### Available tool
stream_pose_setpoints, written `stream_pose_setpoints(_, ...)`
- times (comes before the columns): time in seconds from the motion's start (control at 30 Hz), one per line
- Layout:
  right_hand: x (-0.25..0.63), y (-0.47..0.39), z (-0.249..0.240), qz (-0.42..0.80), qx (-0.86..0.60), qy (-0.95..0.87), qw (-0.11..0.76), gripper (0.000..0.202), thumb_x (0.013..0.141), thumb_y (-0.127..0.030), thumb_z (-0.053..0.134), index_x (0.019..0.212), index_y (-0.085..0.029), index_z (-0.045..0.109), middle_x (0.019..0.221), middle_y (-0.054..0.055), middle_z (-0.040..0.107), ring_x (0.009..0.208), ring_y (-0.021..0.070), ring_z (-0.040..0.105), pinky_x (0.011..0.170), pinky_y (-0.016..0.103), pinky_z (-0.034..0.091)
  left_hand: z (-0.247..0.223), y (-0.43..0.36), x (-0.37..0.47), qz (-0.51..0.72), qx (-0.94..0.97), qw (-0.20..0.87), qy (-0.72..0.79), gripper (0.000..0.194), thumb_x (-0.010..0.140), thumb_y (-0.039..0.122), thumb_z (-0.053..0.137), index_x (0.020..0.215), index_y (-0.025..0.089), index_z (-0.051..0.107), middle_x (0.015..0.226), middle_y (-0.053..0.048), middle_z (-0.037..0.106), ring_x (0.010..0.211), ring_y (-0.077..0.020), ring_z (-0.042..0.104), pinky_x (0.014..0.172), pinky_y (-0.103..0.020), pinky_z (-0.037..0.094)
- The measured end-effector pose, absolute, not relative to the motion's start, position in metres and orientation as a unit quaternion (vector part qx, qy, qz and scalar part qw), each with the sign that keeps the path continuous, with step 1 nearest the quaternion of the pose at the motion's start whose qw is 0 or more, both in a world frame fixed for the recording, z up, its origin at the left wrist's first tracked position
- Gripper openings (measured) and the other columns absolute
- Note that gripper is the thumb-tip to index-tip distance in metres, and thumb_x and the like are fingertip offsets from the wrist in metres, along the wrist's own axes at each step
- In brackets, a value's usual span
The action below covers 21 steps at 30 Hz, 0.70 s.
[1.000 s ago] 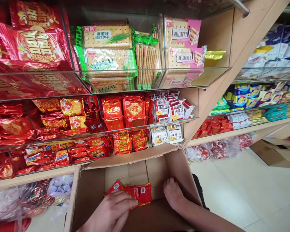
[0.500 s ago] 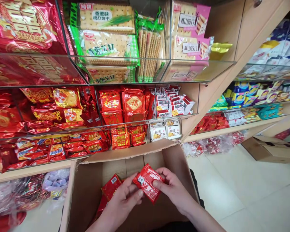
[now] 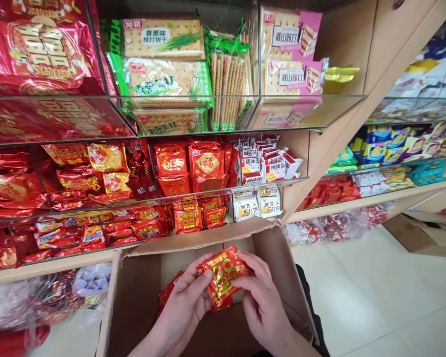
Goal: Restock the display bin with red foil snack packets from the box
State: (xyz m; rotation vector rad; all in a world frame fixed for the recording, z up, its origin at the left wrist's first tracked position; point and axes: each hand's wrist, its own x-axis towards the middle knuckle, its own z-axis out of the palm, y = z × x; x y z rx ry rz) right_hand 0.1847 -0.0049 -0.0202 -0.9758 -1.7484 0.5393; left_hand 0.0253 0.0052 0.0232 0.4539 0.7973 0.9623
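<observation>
Over an open cardboard box (image 3: 141, 248), a red packet with gold print (image 3: 225, 276) is held between my two hands. My left hand (image 3: 191, 297) grips its left side, thumb on the front. At its right edge, my right hand (image 3: 262, 292) has its fingers closed on the packet. More red packets (image 3: 169, 290) lie inside the box at the left, partly hidden behind my left hand.
Shelves with clear fronts hold green-wrapped crackers (image 3: 165, 79), red packets (image 3: 207, 161) and white packets (image 3: 246, 208). Bagged goods (image 3: 319, 228) sit under the right shelves. Another cardboard box (image 3: 423, 233) stands on the tiled floor at the right.
The packet has been turned over: its gold-printed face now shows instead of the side with the label. My left thumb now rests on it. The view has shifted slightly.
</observation>
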Motion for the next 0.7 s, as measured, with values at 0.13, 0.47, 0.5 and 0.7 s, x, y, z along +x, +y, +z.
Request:
stream_pose_setpoints(0.13,0.186,-0.006,-0.022,0.417,-0.441,-0.577,0.547,0.025,0.076,-0.015,0.043,0.099,-0.023,0.051,0.116,0.010,0.044,0.102,0.0226,0.046,0.080,0.037,0.043,0.019,0.007,0.027,0.436,0.265,0.765,0.393,0.030,0.078,0.025,0.049,0.107,0.027,0.042,0.106,-0.003,0.057,0.089,-0.0166,0.057,0.076,-0.031,0.045)
stream_pose_setpoints(0.47,0.189,-0.004,-0.025,0.476,-0.494,-0.456,0.567,0.019,0.072,-0.027,0.055,0.090,-0.020,0.052,0.081,0.003,0.057,0.071,0.0141,0.052,0.063,0.024,0.044,0.020,0.009,0.038,0.326,0.401,0.723,0.459,0.025,0.073,0.031,0.054,0.095,0.021,0.049,0.096,-0.003,0.060,0.074,-0.0135,0.061,0.066,-0.024,0.047)
stream_pose_setpoints(0.5,0.189,-0.004,-0.025,0.477,-0.492,-0.453,0.570,0.019,0.072,-0.027,0.055,0.090,-0.020,0.052,0.081,0.003,0.057,0.071,0.0139,0.052,0.062,0.024,0.044,0.021,0.011,0.039,0.325,0.400,0.718,0.467,0.024,0.072,0.031,0.055,0.093,0.020,0.051,0.094,-0.003,0.061,0.071,-0.0128,0.061,0.063,-0.023,0.047)
stream_pose_setpoints(0.7,0.185,0.000,-0.025,0.507,-0.473,-0.397,0.601,0.021,0.073,-0.028,0.055,0.092,-0.021,0.049,0.083,0.003,0.057,0.075,0.0144,0.052,0.067,0.026,0.045,0.029,0.021,0.044,0.324,0.401,0.706,0.487,0.024,0.072,0.031,0.055,0.091,0.018,0.052,0.093,-0.004,0.060,0.069,-0.0123,0.059,0.061,-0.023,0.046)
